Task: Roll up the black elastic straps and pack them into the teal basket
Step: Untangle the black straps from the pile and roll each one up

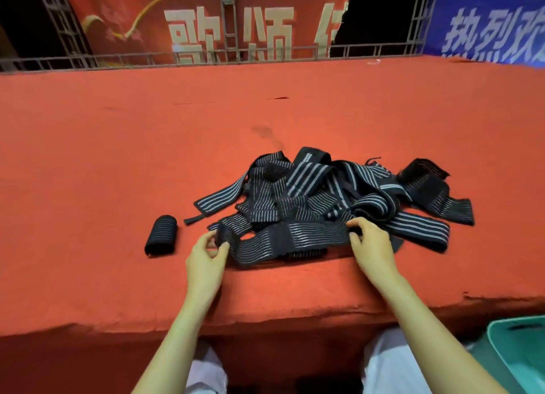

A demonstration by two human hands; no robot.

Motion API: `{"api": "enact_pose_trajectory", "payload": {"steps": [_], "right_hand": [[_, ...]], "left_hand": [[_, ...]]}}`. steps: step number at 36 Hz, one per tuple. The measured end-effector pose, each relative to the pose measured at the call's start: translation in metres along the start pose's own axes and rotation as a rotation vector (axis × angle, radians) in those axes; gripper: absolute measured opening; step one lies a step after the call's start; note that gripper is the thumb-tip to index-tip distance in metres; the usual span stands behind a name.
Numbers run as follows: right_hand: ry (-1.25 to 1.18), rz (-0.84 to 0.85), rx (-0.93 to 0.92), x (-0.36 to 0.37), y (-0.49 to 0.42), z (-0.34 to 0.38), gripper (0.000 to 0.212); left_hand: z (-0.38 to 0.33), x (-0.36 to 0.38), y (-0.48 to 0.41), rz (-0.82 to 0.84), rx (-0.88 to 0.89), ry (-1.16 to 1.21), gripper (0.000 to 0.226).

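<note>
Head view: one strap stretched hand to hand, ready to roll.
Our left hand [206, 256] pinches the curled end of the strap [295, 237], thumb and fingers clamped on it; our right hand [370, 246] grips it further along, fingers curled over. Its long axis runs left to right along the red table [265, 314], with the pile [324, 193] just behind. We reckon the roll travels rightwards. A rolled strap [161, 235] lies to the left; the teal basket [501, 337] sits low right, nearer the right hand.
</note>
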State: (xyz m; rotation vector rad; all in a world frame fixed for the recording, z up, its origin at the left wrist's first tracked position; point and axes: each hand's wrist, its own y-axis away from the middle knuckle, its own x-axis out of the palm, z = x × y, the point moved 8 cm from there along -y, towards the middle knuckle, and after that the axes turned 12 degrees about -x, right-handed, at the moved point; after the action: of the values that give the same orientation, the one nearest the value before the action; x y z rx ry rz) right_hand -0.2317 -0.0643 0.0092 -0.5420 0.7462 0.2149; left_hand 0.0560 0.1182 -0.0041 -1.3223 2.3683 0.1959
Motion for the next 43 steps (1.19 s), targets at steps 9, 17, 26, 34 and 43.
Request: {"api": "enact_pose_trajectory", "payload": {"steps": [9, 17, 26, 34, 43], "right_hand": [[-0.069, -0.105, -0.187, -0.029, -0.018, 0.04, 0.027], [0.243, -0.129, -0.247, -0.052, -0.033, 0.055, 0.017], [0.128, -0.038, -0.182, -0.063, -0.026, 0.045, 0.017], [0.058, 0.433, -0.088, -0.027, -0.006, 0.013, 0.006], [0.235, 0.544, -0.043, 0.003, 0.007, -0.015, 0.023]], "left_hand": [[-0.027, -0.011, -0.002, 0.165, 0.103, -0.023, 0.025], [-0.047, -0.018, 0.003, 0.174, 0.229, -0.206, 0.018], [-0.042, -0.048, 0.0, 0.044, 0.08, 0.032, 0.01], [0.011, -0.033, -0.004, 0.227, -0.168, -0.216, 0.014], [0.038, -0.027, -0.01, 0.187, -0.124, -0.576, 0.016]]}}
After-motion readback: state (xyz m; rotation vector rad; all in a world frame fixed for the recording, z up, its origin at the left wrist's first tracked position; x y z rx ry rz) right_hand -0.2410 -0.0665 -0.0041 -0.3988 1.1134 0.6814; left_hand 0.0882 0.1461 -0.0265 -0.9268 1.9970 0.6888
